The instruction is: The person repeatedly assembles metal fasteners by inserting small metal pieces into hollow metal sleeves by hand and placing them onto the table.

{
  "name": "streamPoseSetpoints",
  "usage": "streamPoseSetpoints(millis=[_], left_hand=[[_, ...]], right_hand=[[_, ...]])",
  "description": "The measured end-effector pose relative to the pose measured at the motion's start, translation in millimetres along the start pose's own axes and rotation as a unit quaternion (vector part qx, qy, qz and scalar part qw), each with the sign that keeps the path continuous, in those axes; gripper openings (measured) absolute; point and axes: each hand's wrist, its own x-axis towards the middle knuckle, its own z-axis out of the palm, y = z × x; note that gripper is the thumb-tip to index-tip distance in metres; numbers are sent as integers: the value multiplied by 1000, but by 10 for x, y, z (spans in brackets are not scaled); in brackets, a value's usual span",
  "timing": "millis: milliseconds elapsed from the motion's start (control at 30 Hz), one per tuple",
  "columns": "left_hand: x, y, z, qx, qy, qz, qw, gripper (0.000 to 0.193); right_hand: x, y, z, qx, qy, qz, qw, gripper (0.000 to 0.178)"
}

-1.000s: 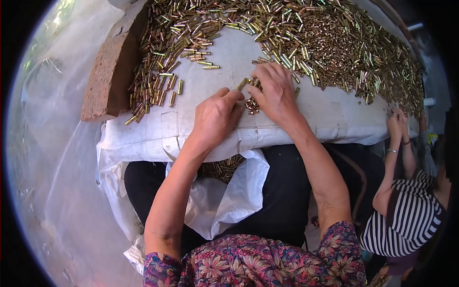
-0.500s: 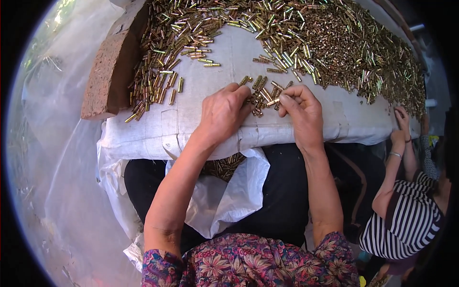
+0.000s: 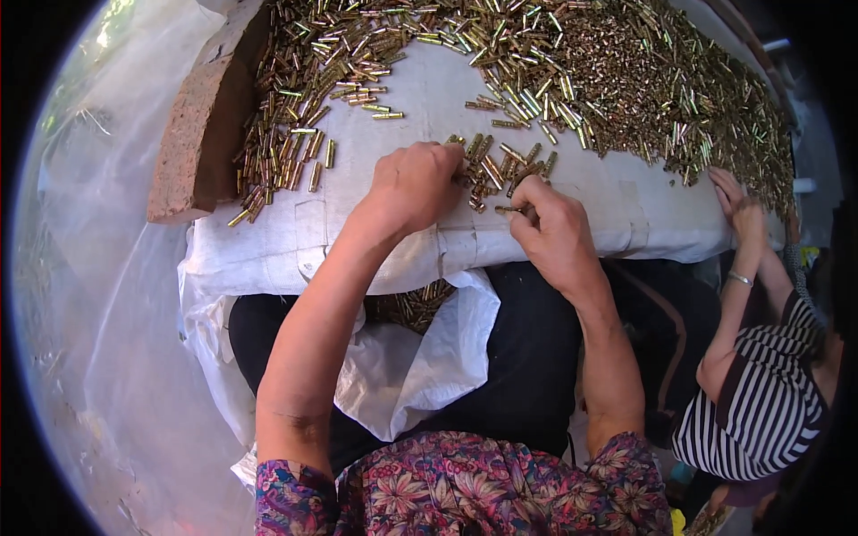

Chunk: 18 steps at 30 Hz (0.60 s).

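Observation:
A small heap of gold-coloured metal sleeves (image 3: 490, 168) lies near the table's front edge, between my two hands. My left hand (image 3: 416, 183) is closed at the heap's left side, its fingers curled under and its fingertips hidden, so what it grips does not show. On the heap's right side my right hand (image 3: 556, 230) pinches one slim metal sleeve (image 3: 506, 209) by its end, between thumb and finger. The sleeve points left, just over the white cloth (image 3: 375, 255).
Beyond my hands spreads a large pile of similar sleeves (image 3: 527, 54). A reddish brick (image 3: 192, 143) borders it on the left. An open white sack (image 3: 447, 366) with sleeves inside sits at my lap. To the right, a co-worker's hands (image 3: 737, 201) touch the pile's edge.
My right hand has turned knuckles-up and moved slightly down and left with a sleeve. My left hand has shifted slightly up and left. The co-worker's hands have moved up to the pile.

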Motion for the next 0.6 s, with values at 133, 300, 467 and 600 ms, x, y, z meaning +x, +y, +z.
streamPoseSetpoints(millis=[133,300,467,600], left_hand=[[2,88,-12,38,-4,-14,999,16],[-100,56,93,27,88,4,996,14],[-211,-40,109,-65,154,43,985,13],[-334,-93,44,-314,100,13,944,13]], right_hand=[[11,113,-11,-80,30,-96,992,12],[-79,124,10,142,-7,66,988,8],[-127,-8,56,337,-25,103,936,4],[-134,-112,215,449,-16,112,886,6]])
